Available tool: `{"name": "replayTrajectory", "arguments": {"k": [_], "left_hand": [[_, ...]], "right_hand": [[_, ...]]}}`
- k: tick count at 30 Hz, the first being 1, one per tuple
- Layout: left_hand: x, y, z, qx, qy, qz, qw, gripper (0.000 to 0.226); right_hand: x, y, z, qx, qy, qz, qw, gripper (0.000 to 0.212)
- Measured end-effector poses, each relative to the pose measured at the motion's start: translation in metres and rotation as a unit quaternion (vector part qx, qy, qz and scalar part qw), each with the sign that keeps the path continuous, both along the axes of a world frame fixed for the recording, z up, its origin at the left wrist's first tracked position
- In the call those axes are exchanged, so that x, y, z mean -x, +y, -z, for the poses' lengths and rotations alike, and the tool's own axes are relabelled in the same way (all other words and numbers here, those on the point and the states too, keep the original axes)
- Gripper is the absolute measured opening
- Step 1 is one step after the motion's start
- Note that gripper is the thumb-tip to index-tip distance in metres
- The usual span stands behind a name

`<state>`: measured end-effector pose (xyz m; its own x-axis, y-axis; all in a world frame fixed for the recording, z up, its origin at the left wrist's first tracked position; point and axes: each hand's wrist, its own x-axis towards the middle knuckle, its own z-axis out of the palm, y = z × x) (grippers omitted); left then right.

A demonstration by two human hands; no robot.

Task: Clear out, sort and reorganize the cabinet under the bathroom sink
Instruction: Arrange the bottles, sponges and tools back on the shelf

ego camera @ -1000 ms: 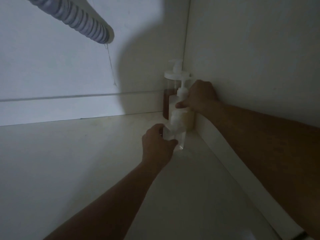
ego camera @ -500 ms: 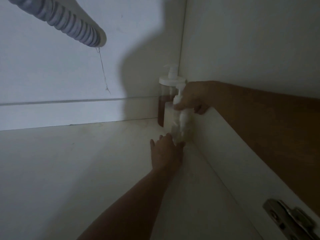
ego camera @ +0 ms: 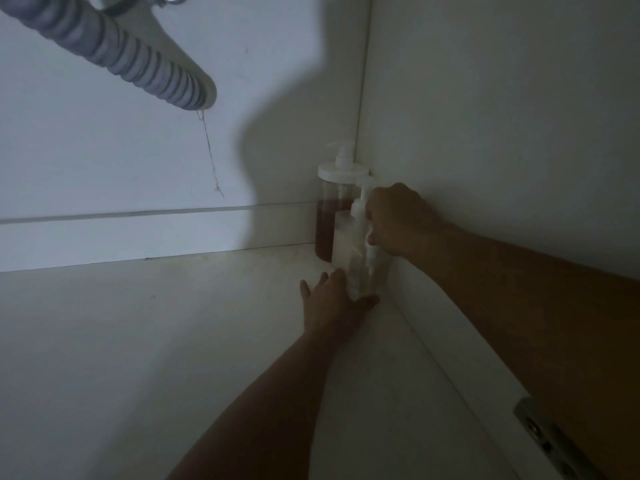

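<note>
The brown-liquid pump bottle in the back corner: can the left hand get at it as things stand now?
Probably yes. The left hand lies open on the cabinet floor, and the brown-liquid pump bottle shows its left side uncovered; the white bottle blocks only its front right.

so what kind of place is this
Likely inside a cabinet under a sink: a ribbed grey drain hose hangs overhead, pump bottles stand in the back corner, and a door hinge sits at the side.

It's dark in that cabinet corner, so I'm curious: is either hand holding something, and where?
The right hand grips a clear pump bottle by its neck. The left hand lies open against its base.
</note>
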<state>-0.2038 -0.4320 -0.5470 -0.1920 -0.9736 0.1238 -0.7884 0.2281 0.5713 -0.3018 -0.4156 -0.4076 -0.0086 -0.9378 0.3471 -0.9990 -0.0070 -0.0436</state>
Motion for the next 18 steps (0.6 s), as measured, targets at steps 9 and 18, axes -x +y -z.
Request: {"name": "replayTrajectory", "arguments": {"k": [9,18], "left_hand": [[-0.056,0.061,-0.013,-0.089,0.096,0.036,0.991,0.069],[-0.126,0.168,-0.044,-0.149,-0.023,0.132,0.980,0.060]], "right_hand": [[-0.002,0.071,0.018,-0.005,-0.091,0.030,0.995,0.034],[-0.039,0.179,0.023,-0.147,-0.174,-0.079,0.970,0.041]]}}
